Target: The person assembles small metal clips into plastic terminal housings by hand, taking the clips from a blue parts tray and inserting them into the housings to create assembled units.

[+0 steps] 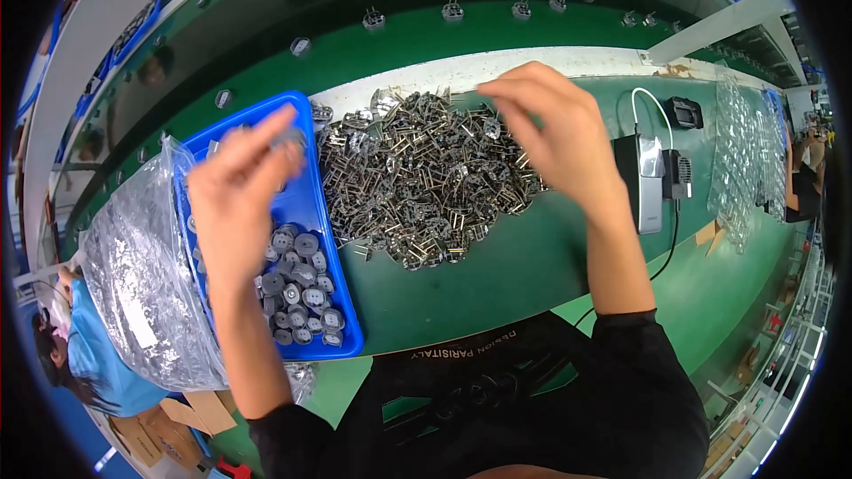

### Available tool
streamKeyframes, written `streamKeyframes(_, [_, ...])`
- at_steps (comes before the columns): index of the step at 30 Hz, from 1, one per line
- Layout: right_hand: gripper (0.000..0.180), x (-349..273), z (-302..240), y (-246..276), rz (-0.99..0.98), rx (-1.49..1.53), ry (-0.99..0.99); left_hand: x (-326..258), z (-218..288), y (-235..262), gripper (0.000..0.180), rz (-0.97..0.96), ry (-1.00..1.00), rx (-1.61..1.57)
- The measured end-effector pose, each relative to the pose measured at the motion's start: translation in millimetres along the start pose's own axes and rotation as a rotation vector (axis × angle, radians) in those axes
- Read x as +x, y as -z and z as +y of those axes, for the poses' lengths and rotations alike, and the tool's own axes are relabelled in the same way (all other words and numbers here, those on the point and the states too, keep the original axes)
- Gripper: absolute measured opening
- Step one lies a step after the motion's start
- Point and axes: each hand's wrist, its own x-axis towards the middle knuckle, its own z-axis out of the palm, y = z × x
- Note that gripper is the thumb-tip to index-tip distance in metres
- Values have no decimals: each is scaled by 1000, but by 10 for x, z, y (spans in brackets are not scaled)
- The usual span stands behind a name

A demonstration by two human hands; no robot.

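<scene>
Seen from above: a long green workbench [497, 275] beside a green conveyor belt [417, 44] carrying a few small metal parts, in a factory hall with other workers at the edges. Spread across the bench centre, a large heap of metal plug-pin pieces [417, 182]. Just left of the heap and touching it, a blue plastic tray [311, 204] holding round grey discs [297, 288] gathered at its near end. Left of the tray, a crumpled clear plastic bag [133, 284]. Right of the heap, a small grey device [646, 182] with a cable. Raised over the tray, the left hand [235, 200], fingers drawn together on a small grey piece at the tips, probably one disc, blurred. Hovering above the heap's far right edge, the right hand [555, 129], fingers curled downward; whether pinching anything, impossible to tell. Judged step: pairing a disc with a metal piece; next move likely called for a precise pinch of one pin piece from the tangle.
</scene>
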Motion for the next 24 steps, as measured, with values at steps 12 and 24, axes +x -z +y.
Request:
streamKeyframes(12, [21,-198,529,-181,-211,346,-461,2261,-1143,395,22,151,129,566])
streamKeyframes(24, [10,-264,427,73,-22,137,-178,1813,-844,-171,48,66,-122,684])
